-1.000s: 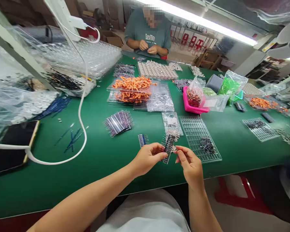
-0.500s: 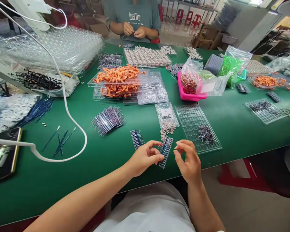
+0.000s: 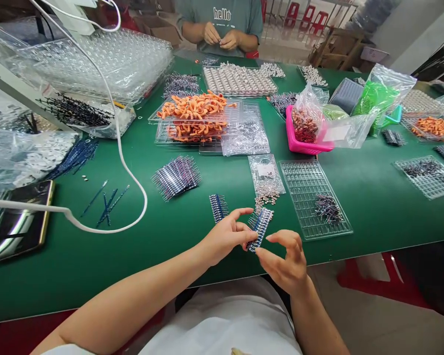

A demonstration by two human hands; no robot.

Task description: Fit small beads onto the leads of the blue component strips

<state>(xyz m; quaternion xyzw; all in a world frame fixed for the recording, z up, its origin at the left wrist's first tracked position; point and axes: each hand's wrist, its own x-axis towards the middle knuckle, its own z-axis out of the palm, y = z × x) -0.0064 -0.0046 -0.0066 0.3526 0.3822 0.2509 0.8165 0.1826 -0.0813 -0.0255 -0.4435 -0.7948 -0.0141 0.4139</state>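
Note:
My left hand (image 3: 232, 236) pinches a blue strip of small pin parts (image 3: 261, 228) between thumb and fingers, held tilted above the green table. Thin pins stick out along its left side, and pale tips line its right. Close to its lower end is my right hand (image 3: 286, 259), thumb and forefinger apart with nothing visible between them. A similar blue strip (image 3: 218, 207) lies just beyond my left hand. Behind the held strip, small round pieces (image 3: 268, 196) spill by a clear labelled bag (image 3: 267, 172). A clear ridged tray (image 3: 299, 197) bears a heap of thin pins (image 3: 328, 208).
Stacked strips (image 3: 176, 177) lie left of centre. Beyond them are trays of orange curved pieces (image 3: 196, 106) and a pink basket (image 3: 307, 145). A white cable (image 3: 146, 197) loops near a phone (image 3: 22, 219). Across the table, a co-worker's hands (image 3: 222, 37) are held together.
The view has shifted, so the table's contents appear further right. My right hand has come down to the strip's lower end, and its thumb and forefinger have spread.

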